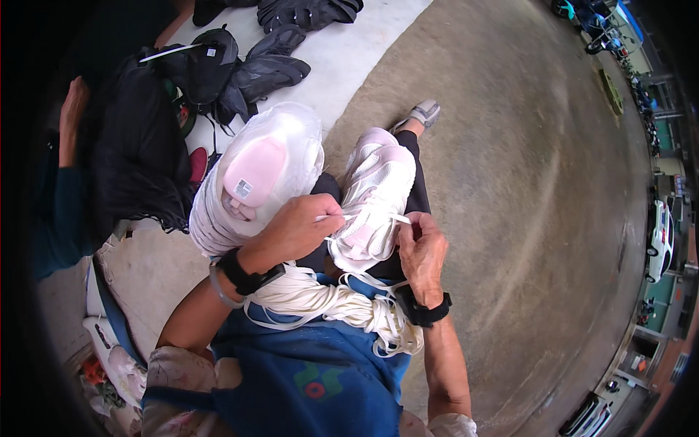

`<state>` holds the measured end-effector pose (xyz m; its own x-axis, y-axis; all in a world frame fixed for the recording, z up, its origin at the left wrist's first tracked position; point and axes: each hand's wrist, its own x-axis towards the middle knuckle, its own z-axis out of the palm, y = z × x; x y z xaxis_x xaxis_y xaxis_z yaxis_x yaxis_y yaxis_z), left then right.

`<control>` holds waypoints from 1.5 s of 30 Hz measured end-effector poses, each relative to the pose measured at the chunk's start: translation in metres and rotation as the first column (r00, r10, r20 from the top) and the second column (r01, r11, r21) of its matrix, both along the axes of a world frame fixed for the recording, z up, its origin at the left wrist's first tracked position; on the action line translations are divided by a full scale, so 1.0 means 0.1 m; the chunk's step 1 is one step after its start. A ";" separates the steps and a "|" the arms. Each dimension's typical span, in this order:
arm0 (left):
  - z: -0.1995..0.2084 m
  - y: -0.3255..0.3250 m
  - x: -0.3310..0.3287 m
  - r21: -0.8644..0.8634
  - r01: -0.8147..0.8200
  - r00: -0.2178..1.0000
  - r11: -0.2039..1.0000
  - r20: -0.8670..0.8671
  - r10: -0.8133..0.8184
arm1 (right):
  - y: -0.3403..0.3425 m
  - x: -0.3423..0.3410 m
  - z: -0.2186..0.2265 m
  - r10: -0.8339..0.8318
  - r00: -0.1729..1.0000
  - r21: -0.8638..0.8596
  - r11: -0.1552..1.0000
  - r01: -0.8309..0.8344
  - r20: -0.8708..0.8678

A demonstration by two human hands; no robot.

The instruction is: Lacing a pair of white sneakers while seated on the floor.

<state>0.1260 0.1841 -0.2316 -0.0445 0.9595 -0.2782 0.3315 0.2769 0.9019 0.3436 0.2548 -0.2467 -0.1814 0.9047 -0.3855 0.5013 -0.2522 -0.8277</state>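
Observation:
A white and pale pink shoe upper (375, 193) lies lengthwise over my legs, its rounded end toward me. My left hand (300, 227) pinches one end of a white shoelace at the upper's left edge. Opposite it, my right hand (422, 244) pinches another part of the white lace (399, 218) between thumb and fingertips. Lacing crosses the upper between the two hands. A thick bundle of loose cream laces (328, 302) lies across my lap on a blue apron (291, 371). Left of the upper rests a stack of similar white uppers (280, 138), with a pink piece bearing a label on it.
Several black shoe uppers (273, 69) lie on a white sheet (349, 54) at the far left. Another person's hand (73, 102) and dark sleeve show at the left rim. Concrete floor (524, 218) spreads to the right. A white car (660, 240) and motorbikes stand along the right rim.

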 end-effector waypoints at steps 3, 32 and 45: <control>-0.15 0.05 0.02 0.024 0.040 0.993 0.999 -0.108 -0.037 | 0.02 0.03 0.02 0.142 0.939 0.487 0.825 -0.287 0.313; -0.28 0.23 0.06 0.113 -0.081 0.963 0.990 -0.248 0.107 | -0.18 -0.57 -0.05 0.127 0.969 0.338 0.921 -0.194 0.210; -0.39 0.34 -0.02 -0.115 -0.083 0.995 0.990 0.042 0.088 | -0.29 -0.66 -0.66 0.114 0.977 0.454 0.871 -0.187 0.183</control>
<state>0.1242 0.2179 -0.2706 -0.1095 0.9151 -0.3882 0.2603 0.4033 0.8773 0.2776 0.2257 -0.3122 -0.3044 0.9516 0.0417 0.6257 0.2328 -0.7445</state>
